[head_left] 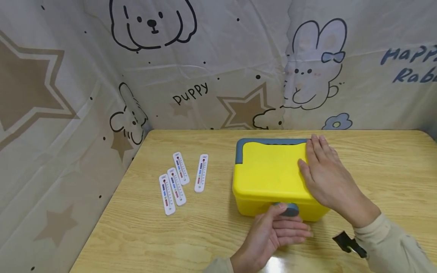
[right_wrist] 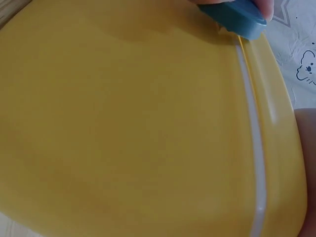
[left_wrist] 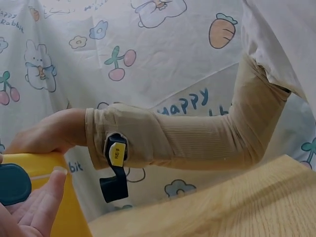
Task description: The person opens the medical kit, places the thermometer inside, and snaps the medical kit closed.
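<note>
A yellow lidded storage box (head_left: pixel 273 170) with a blue-grey handle (head_left: pixel 273 141) folded along its top stands on the table, its lid down. My right hand (head_left: pixel 329 178) rests flat on the right end of the lid, fingers straight and pointing to the back. At the box's front, my left hand (head_left: pixel 266 237) has its thumb on the blue-grey latch (head_left: pixel 290 209), with the other fingers stretched out below it, palm up. The right wrist view shows the yellow side wall (right_wrist: pixel 123 123) close up, with the latch (right_wrist: pixel 239 17) at the top beside the left hand's fingertips.
Several white thermometer cards (head_left: pixel 173 185) lie on the wooden table (head_left: pixel 136 235) left of the box, some overlapping or side by side. A printed cloth (head_left: pixel 205 68) hangs behind and to the left. A black clip (head_left: pixel 349 242) hangs from my right sleeve.
</note>
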Available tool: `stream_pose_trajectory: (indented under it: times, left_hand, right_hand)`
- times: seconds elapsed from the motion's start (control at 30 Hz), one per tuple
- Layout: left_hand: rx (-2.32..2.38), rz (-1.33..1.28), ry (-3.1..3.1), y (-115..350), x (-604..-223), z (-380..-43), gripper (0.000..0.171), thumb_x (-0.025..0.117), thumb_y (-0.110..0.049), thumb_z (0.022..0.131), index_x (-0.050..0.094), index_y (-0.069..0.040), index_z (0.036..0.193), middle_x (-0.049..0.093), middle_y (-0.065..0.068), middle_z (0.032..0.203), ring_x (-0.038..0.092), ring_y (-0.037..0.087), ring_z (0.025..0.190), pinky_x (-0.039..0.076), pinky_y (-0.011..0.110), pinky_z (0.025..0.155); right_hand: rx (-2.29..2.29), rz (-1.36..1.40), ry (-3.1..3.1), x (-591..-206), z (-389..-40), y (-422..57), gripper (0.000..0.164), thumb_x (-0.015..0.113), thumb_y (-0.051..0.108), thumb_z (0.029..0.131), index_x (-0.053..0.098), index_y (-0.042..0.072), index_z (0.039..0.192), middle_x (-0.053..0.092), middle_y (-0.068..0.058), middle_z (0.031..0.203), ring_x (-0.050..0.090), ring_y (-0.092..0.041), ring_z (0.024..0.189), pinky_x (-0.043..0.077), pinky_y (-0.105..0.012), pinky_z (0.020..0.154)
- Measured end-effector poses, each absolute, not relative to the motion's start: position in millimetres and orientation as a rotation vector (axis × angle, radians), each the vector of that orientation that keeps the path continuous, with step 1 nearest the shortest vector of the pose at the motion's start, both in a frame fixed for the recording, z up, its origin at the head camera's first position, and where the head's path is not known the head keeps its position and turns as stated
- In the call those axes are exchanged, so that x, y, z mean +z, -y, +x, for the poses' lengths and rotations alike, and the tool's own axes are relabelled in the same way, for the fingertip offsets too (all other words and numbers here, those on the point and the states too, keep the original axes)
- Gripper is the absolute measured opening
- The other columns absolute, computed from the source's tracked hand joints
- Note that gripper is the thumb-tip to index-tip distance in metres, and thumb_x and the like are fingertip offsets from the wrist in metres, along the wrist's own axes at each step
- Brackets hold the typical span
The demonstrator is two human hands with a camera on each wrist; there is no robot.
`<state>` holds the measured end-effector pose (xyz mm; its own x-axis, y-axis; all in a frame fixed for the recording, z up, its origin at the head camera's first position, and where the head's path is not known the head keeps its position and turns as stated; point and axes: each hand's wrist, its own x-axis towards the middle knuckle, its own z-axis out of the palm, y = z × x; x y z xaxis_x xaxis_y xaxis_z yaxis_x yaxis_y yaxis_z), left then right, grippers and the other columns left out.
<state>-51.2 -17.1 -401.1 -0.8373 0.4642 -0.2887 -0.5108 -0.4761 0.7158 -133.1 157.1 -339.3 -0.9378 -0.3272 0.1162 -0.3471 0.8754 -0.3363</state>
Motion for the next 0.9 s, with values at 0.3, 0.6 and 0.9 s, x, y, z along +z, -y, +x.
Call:
stream_pose_trajectory:
  times: [0.3, 0.6, 0.9]
  left_hand:
    - [2.367, 0.039, -1.132, 14, -403, -46, 0.044, 0.056, -0.025, 0.095, 0.06, 0.015, 0.111, 0.058, 0.04, 0.112, 0.067, 0.034, 0.097, 0.056, 0.042, 0.083]
    - [2.357, 0.263, -1.218, 18, -417, -41, 0.047, 0.047, -0.023, 0.098, 0.052, 0.019, 0.118, 0.055, 0.04, 0.118, 0.062, 0.044, 0.103, 0.055, 0.041, 0.086]
    - [2.323, 0.319, -1.271, 20, -418, -41, 0.051, 0.044, -0.024, 0.099, 0.048, 0.023, 0.12, 0.053, 0.042, 0.119, 0.048, 0.062, 0.105, 0.056, 0.038, 0.084]
  right_hand:
    - [0.555, 0.538, 2.96, -340, -132, -160, 0.061, 0.026, 0.027, 0.106, 0.011, -0.017, 0.146, 0.002, -0.034, 0.154, -0.003, -0.045, 0.143, 0.001, -0.058, 0.115]
    - [0.569, 0.54, 2.954, -343, -131, -158, 0.061, 0.026, 0.028, 0.106, 0.012, -0.017, 0.146, 0.003, -0.033, 0.154, -0.002, -0.045, 0.144, 0.001, -0.057, 0.115]
    - [0.566, 0.544, 2.944, -345, -130, -157, 0.061, 0.026, 0.028, 0.106, 0.012, -0.017, 0.146, 0.004, -0.034, 0.154, -0.001, -0.045, 0.143, 0.001, -0.057, 0.115]
